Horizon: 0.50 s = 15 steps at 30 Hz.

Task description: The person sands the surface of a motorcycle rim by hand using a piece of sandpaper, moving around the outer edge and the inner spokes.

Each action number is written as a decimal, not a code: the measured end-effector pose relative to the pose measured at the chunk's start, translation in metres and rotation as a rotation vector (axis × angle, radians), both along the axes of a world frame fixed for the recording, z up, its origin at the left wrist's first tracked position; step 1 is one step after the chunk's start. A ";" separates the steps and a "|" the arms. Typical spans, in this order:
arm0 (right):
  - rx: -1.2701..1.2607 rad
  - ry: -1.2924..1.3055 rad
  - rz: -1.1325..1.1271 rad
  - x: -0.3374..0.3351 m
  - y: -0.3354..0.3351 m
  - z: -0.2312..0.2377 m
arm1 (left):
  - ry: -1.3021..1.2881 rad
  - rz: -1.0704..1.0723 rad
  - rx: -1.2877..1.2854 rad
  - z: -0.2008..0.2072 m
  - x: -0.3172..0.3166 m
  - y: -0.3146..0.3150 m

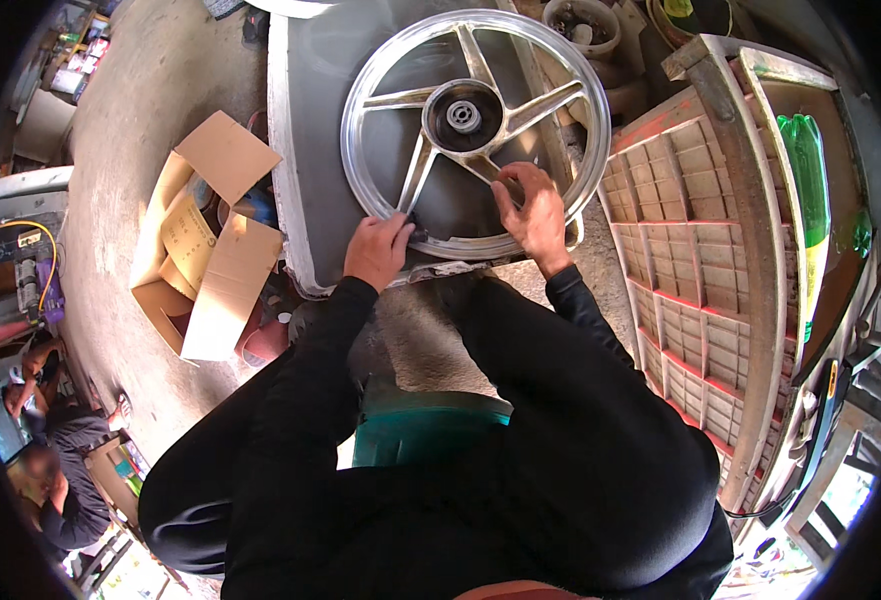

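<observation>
A silver spoked wheel rim [392, 50] without a tyre lies flat on a grey-topped low table [310, 130]. Its dark round hub [462, 118] faces up. At the near-left edge of the rim, my left hand [375, 252] is closed, its fingertips around a small black piece [417, 233] whose kind I cannot make out. My right hand [537, 215] is over the near-right part of the rim, beside the end of a spoke. Its thumb and fingers curl toward each other, and whatever is between them is hidden.
An opened cardboard box [225, 280] stands on the floor to the left. A red-edged gridded panel [690, 190] leans at the right, with a green plastic bottle [805, 190] behind it. Under me is a green stool [420, 430]. Another person [65, 480] sits at the far left.
</observation>
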State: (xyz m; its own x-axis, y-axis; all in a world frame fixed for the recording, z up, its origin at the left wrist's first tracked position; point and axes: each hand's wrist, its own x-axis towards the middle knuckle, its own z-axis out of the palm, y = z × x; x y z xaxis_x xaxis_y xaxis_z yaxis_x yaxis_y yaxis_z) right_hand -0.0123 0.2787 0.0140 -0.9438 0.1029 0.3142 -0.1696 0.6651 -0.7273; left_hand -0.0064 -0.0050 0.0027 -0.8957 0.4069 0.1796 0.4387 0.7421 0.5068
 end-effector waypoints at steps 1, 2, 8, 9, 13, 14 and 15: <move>0.013 0.008 -0.004 -0.002 -0.001 -0.002 | -0.024 0.005 -0.002 0.002 0.002 0.003; 0.026 0.016 -0.007 -0.005 -0.002 -0.004 | -0.047 0.012 -0.004 0.004 0.009 0.009; 0.188 -0.209 0.063 -0.018 0.012 -0.024 | -0.063 -0.076 0.042 0.011 0.021 0.028; 0.197 -0.252 0.114 -0.025 0.018 -0.026 | -0.065 -0.094 0.062 0.015 0.018 0.027; -0.288 -0.992 0.265 -0.054 0.023 -0.002 | -0.133 -0.102 0.076 0.018 0.018 0.019; -0.278 -0.938 0.247 -0.053 0.024 -0.011 | -0.148 -0.104 0.069 0.017 0.017 0.018; -0.180 -0.849 0.200 -0.049 0.026 -0.020 | -0.163 -0.107 0.065 0.015 0.016 0.018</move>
